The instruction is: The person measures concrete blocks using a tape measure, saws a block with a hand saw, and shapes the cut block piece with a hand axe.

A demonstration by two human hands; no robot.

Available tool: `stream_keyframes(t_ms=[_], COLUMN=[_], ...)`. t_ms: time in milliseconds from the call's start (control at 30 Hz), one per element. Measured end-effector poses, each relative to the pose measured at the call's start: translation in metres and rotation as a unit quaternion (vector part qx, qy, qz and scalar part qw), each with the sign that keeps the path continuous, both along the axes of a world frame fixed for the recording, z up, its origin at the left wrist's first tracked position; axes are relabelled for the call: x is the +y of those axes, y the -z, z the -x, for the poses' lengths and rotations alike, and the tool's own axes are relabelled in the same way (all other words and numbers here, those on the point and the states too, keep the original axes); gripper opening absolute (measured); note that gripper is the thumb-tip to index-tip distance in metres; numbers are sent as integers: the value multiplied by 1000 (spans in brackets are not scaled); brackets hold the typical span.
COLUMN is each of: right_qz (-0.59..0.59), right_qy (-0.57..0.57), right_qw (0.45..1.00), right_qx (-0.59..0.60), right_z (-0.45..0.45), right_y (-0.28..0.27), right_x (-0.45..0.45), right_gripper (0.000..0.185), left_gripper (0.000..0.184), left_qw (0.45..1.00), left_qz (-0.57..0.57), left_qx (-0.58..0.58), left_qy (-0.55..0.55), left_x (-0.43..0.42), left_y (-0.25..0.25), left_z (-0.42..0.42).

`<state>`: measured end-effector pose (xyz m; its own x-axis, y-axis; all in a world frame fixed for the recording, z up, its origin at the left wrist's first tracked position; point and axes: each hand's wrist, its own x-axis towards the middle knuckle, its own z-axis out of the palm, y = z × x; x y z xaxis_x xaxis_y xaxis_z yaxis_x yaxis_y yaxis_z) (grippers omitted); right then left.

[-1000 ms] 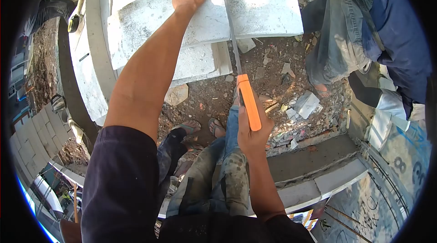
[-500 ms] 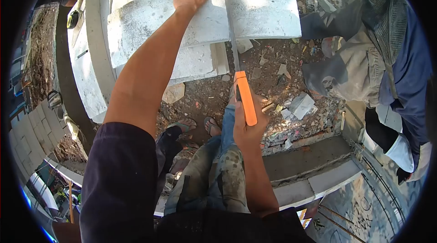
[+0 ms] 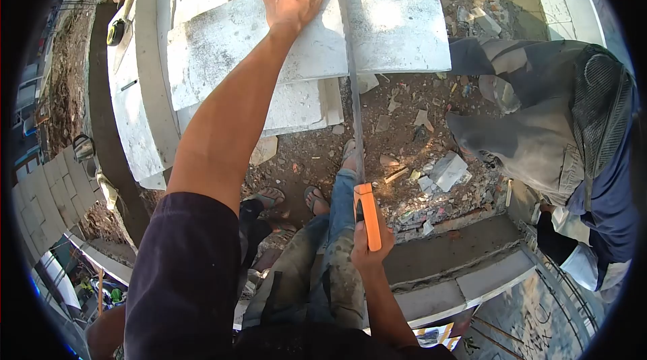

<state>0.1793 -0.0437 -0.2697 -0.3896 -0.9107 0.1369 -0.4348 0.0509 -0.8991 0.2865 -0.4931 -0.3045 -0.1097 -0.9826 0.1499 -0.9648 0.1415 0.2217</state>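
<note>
A hand saw [image 3: 367, 215] with an orange handle is gripped in my right hand [image 3: 381, 247], low in front of my legs. Its long grey blade runs away from me across a whitish lightweight concrete block [image 3: 397, 26], along a line right of the block's middle. How deep the blade sits cannot be made out. My left hand [image 3: 291, 4] presses on the block left of the blade, fingers curled at its far edge. Under that block lies another pale block [image 3: 293, 107], and the sawn block's right part juts out over the ground.
More pale blocks [image 3: 145, 117] stand at the left, with a trowel [image 3: 123, 46] and a tape measure [image 3: 116, 32] on top. Rubble [image 3: 448, 171] covers the ground. Another person [image 3: 539, 137] bends close on the right. A low wall [image 3: 465, 286] runs behind my right arm.
My right hand has drawn the saw back toward me, so more blade shows on the near side of the block. My left hand stays on the block. The person at right has shifted.
</note>
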Motion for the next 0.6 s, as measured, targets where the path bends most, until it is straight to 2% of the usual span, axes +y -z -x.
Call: stream_keyframes(t_ms=[67, 100, 167, 200, 233, 300, 333, 400, 500, 533, 600], right_qz=[-88, -82, -111, -119, -61, -2, -6, -124, -94, -136, -93], right_qy=[32, 32, 19, 9, 7, -3, -2, 4, -2, -10, -39], right_qw=[985, 986, 980, 981, 995, 1000, 1000, 988, 984, 980, 994], right_qx=[-143, -143, -164, -151, -78, -3, -25, -92, -152, -143, -41], right_z=[-4, -2, 6, 7, 3, -1, 1, 1, 5, 15, 12], right_y=[-33, -31, -27, -14, 2, 11, 5, -16, -38, -22, -13], right_x=[-79, -82, -85, -52, -11, 13, -4, -43, -107, -74, 1], right_gripper=[35, 35, 37, 44, 45, 46, 46, 47, 47, 49, 51], left_gripper=[50, 47, 48, 48, 48, 49, 49, 49, 49, 49, 48], left_qw=[999, 998, 999, 999, 999, 999, 999, 1000, 1000, 1000, 1000], left_qz=[-6, 4, -7, -21, -5, 24, 47, 3, -13, -20, 0], left_qx=[34, 68, 34, 37, 47, 30, 14, 19, 19, 13, 17], left_qy=[8, 10, 0, 8, 18, 11, 3, 6, 12, 10, 10], left_x=[4, 0, 1, 15, 4, 1, 0, 5, -11, -1, -2], left_y=[4, -2, -6, -3, -10, 0, 3, 5, -8, -6, -2], left_z=[-2, -2, -2, -4, -1, 0, 0, -3, 1, -1, 2])
